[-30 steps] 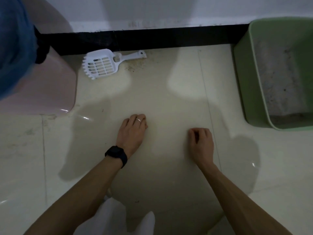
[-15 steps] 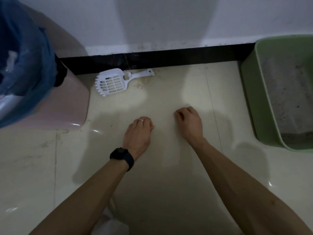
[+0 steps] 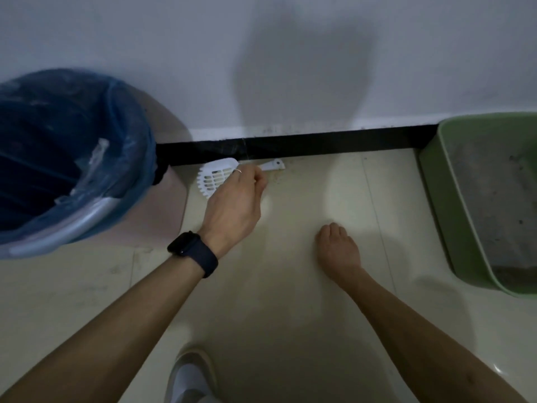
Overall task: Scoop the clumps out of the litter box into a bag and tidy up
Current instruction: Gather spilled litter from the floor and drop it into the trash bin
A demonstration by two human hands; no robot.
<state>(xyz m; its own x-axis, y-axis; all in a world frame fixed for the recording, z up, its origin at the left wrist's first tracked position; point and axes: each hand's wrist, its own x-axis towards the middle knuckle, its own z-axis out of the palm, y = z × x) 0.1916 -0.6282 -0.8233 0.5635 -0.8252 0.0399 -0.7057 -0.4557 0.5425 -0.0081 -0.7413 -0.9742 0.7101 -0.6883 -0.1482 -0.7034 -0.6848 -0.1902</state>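
My left hand (image 3: 235, 205) is down on the white litter scoop (image 3: 213, 177). Its knuckles are bent over the neck, where the slotted head meets the handle. The fingertips are hidden beyond the back of the hand, so I cannot tell whether they have closed round the neck or only rest on it. The head sticks out to the left of the fingers and the handle end (image 3: 274, 164) to the right. The scoop lies flat on the pale tiled floor (image 3: 305, 315), just in front of the black skirting (image 3: 334, 142). There is a thin ring (image 3: 237, 171) on one finger and a dark watch (image 3: 193, 253) on the wrist. My right hand (image 3: 337, 248) is well apart from the scoop, low over the tiles, with its fingers tucked under in a fist and nothing in it. Just left of the scoop stands a pink bin (image 3: 171, 210) lined with a blue bag (image 3: 125, 146), its mouth open. Far to the right, against the same wall, is the green litter box (image 3: 449, 199) with grey litter (image 3: 499, 205) inside. A light shoe (image 3: 189, 376) shows at the bottom edge.
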